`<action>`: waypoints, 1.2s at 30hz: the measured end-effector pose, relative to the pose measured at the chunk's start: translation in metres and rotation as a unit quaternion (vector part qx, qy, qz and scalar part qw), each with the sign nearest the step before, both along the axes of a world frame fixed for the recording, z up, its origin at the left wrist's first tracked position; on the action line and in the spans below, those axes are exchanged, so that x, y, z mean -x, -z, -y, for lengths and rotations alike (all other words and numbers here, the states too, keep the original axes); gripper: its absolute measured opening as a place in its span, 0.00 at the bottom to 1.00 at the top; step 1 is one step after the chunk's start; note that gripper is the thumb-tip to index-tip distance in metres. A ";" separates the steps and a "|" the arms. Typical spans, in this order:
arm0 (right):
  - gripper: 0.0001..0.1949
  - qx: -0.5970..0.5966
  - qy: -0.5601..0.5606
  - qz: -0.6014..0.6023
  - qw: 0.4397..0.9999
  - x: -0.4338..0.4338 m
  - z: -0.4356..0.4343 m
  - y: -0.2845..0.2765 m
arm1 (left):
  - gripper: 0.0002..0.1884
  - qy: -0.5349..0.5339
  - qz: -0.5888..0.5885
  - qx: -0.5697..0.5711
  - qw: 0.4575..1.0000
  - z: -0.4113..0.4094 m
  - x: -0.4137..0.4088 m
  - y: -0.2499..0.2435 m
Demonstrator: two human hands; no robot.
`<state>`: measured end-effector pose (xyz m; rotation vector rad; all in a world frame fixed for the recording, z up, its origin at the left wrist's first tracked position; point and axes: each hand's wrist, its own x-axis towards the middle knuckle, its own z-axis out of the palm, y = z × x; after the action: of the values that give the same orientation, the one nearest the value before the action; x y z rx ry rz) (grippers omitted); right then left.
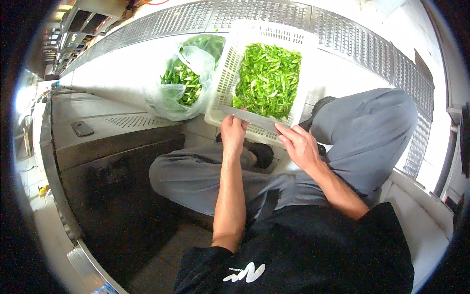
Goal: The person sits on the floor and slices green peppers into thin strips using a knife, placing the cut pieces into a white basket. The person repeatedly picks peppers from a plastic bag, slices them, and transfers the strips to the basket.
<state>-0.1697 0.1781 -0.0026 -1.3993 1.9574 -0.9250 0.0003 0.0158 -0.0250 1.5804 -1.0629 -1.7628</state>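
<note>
My right hand (pixel 299 145) grips the dark handle of a kitchen knife (pixel 253 119), its index finger reaching along the broad metal blade. The blade points left, above the near end of a white slotted plastic basket (pixel 223 92). Inside the basket lies a heap of sliced green peppers (pixel 270 79). Close by the blade's near edge is my left hand (pixel 233 129), its fingers curled with the thumb side toward the knife. Whether anything is pinched in those fingers cannot be made out.
Left of the basket sits an open clear plastic bag (pixel 176 96) of green pepper pieces. A perforated metal drain cover (pixel 264 14) runs behind. A dark phone-like object (pixel 83 129) rests on a metal ledge (pixel 99 114). My bent legs flank the basket's near end.
</note>
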 end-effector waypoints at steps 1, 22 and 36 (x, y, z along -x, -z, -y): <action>0.19 0.009 0.006 0.004 1.000 -0.001 0.003 0.005 | 0.13 0.010 0.006 0.004 1.000 -0.001 0.000 0.002; 0.19 -0.045 0.137 0.177 0.974 0.006 0.032 0.051 | 0.14 -0.164 -0.050 0.123 0.978 0.152 -0.033 -0.002; 0.19 -0.129 0.167 0.210 0.955 0.008 0.047 0.070 | 0.23 0.175 0.548 0.126 0.808 0.315 -0.173 0.149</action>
<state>-0.1772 0.1308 -0.0725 -0.6693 1.9206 -0.9765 0.1733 -0.2992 -0.1736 2.3478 -2.1000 -0.6612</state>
